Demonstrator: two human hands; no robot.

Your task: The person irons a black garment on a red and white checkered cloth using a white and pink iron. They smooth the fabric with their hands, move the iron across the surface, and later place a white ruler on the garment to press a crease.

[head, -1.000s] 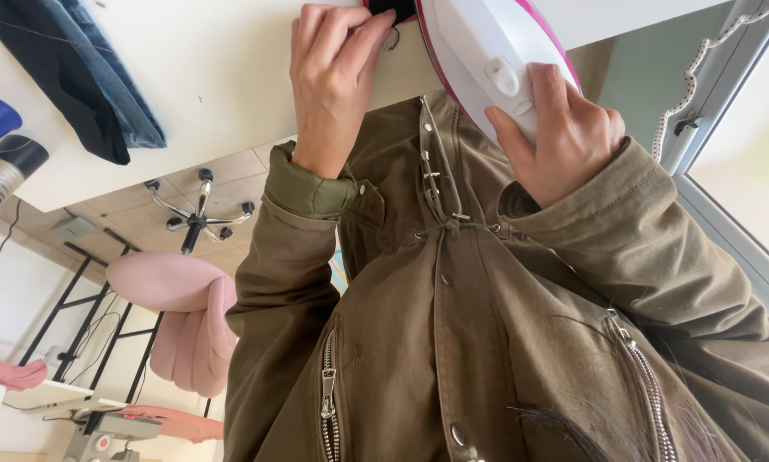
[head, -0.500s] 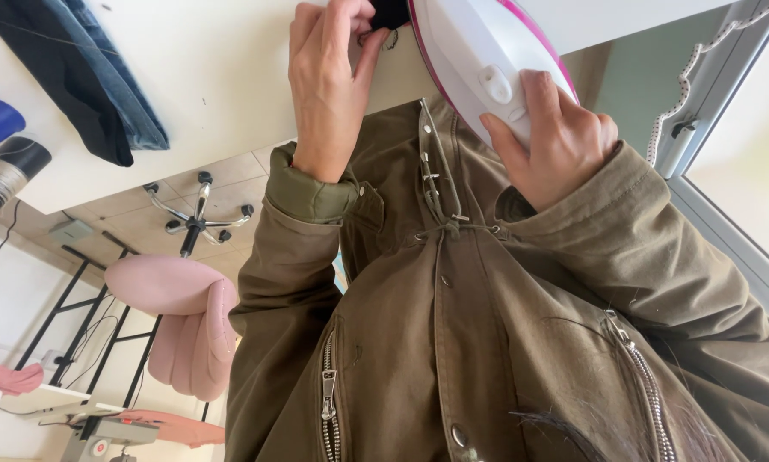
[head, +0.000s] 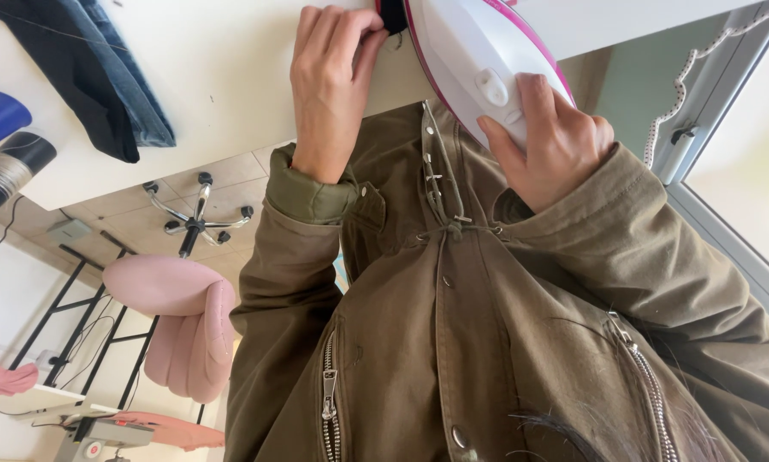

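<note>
On the white counter (head: 222,77), the right hand (head: 556,141) grips an iron (head: 479,60); the left hand (head: 329,85) pinches dark cloth (head: 391,15).

Glossy white plastic iron (head: 479,64), matt white table (head: 213,77), dark denim cloth (head: 102,77).

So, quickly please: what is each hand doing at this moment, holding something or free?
Left hand: fingers pinched shut on the dark fabric at the white table.
Right hand: closed around the white and pink iron.
</note>
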